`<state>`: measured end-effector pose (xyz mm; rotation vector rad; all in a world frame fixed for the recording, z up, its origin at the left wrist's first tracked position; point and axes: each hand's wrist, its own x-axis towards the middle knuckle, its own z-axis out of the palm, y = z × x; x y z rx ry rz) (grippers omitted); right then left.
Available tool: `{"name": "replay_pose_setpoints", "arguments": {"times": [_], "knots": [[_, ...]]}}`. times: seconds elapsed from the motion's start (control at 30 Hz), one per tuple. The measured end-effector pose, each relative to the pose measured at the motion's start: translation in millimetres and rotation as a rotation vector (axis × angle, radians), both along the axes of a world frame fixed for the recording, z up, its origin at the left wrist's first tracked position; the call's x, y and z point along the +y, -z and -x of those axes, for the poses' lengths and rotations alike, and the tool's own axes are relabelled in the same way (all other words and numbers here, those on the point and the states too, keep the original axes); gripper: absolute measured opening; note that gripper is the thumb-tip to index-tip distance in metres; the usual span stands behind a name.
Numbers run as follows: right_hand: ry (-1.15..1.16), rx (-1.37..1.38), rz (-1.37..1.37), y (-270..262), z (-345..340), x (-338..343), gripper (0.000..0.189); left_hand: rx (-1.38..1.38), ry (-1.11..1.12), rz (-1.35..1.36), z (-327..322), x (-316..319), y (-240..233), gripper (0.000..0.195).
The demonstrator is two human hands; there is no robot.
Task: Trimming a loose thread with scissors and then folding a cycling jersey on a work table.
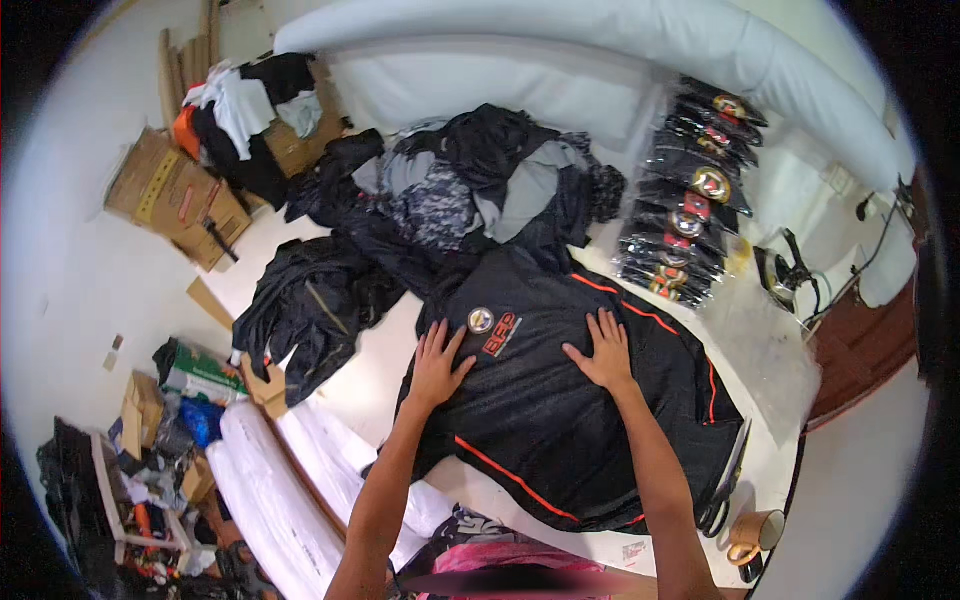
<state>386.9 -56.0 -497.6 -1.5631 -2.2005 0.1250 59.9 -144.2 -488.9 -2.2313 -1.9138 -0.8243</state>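
Note:
A black garment with orange-red piping (547, 420) lies spread on the white table in front of me. It bears a round emblem (481, 321) and red lettering near its upper left part. My left hand (439, 367) rests flat on the cloth, left of and below the emblem, fingers apart. My right hand (606, 352) lies flat on the cloth to the right of the lettering, its fingers spread too. Neither hand grips anything. Both forearms cross over the lower part of the garment.
Heaped dark and grey clothes (480, 180) lie beyond the garment, another black pile (315, 315) at left. Bagged black garments (682, 202) line the right back. A clothes iron (780, 274), scissors (726, 480) and a mug (757, 532) are at right. Wrapped white rolls (262, 495) stand lower left.

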Motion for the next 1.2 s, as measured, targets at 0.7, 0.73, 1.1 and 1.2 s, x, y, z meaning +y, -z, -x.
{"name": "replay_pose_setpoints", "arguments": {"times": [0.7, 0.73, 1.1, 1.2], "knots": [[0.476, -0.112, -0.119, -36, -142, -100, 0.063, 0.164, -0.24, 0.204, 28, 13, -2, 0.075], [0.47, -0.105, -0.041, -26, -133, -116, 0.071, 0.032, -0.026, 0.114, -5, 4, -17, 0.074], [0.246, -0.041, -0.056, -15, -145, -133, 0.083, 0.144, 0.105, 0.216, -99, -49, -15, 0.075], [0.204, -0.059, -0.089, -9, -156, -116, 0.072, 0.134, 0.253, 0.144, -136, -54, -19, 0.07]]}}
